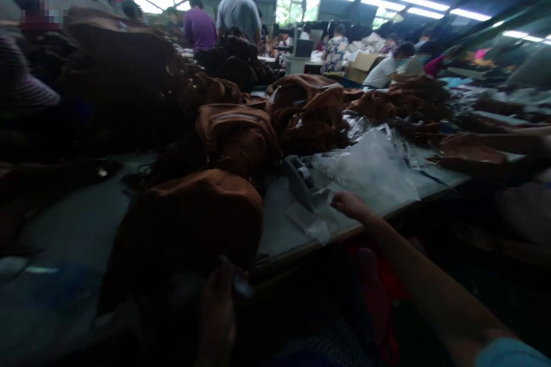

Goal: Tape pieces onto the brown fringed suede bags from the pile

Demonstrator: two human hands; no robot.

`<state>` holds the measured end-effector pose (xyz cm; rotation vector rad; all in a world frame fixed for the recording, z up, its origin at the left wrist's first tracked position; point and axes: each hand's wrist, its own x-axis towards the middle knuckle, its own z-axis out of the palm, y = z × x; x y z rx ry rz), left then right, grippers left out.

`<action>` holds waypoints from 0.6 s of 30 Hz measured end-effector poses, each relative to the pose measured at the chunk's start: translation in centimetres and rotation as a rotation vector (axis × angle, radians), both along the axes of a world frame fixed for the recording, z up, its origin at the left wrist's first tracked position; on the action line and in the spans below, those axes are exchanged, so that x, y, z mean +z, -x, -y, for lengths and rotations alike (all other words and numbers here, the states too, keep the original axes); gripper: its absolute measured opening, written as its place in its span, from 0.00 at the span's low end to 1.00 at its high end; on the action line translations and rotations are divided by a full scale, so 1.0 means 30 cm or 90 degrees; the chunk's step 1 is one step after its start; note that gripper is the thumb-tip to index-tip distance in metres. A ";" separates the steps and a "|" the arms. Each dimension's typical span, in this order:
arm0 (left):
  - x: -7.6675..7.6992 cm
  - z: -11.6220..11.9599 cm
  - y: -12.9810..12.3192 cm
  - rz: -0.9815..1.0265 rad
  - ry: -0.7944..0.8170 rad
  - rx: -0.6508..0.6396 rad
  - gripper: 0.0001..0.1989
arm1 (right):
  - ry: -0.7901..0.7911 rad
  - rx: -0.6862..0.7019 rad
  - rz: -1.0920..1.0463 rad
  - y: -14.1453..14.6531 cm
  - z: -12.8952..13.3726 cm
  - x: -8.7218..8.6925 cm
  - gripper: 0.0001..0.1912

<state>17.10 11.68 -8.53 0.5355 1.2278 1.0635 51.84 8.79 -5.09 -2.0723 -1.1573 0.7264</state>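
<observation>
My right hand reaches over the table edge, its fingers closed on the end of a piece of clear tape at the front of a grey tape dispenser. Low in the view, my left hand is pinched round a small pale plastic piece, dim and partly blurred. Just above that hand stands a brown bag. Beside the dispenser lie a clear plastic bag and a small clear sheet.
More brown bags are heaped behind the dispenser, with a dark pile at the left. The table edge runs diagonally. A person's arm extends in from the right over a brown piece. Several people work farther back.
</observation>
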 end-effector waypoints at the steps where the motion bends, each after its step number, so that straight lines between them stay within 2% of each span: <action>1: -0.004 0.006 0.002 0.014 -0.027 0.004 0.18 | 0.003 0.028 0.000 0.013 0.001 0.011 0.10; 3: -0.013 0.012 0.003 0.024 -0.074 -0.019 0.17 | -0.046 0.127 -0.006 0.068 -0.012 0.046 0.11; 5: -0.021 0.013 0.003 0.031 -0.091 -0.005 0.17 | -0.072 0.271 -0.071 0.175 -0.041 0.101 0.12; 8: -0.026 0.016 0.004 0.010 -0.099 0.009 0.17 | -0.014 0.517 -0.149 0.412 -0.101 0.194 0.15; 10: -0.024 0.021 0.007 -0.003 -0.109 0.011 0.17 | 0.019 0.672 -0.186 0.566 -0.152 0.221 0.14; 11: -0.022 0.023 0.008 -0.004 -0.119 0.012 0.16 | 0.038 0.705 -0.179 0.628 -0.181 0.218 0.14; 13: -0.019 0.024 0.010 0.002 -0.138 0.008 0.16 | 0.090 0.718 -0.147 0.709 -0.235 0.190 0.13; 18: -0.013 0.024 0.006 0.035 -0.110 0.016 0.18 | 0.195 0.691 -0.100 0.741 -0.303 0.113 0.11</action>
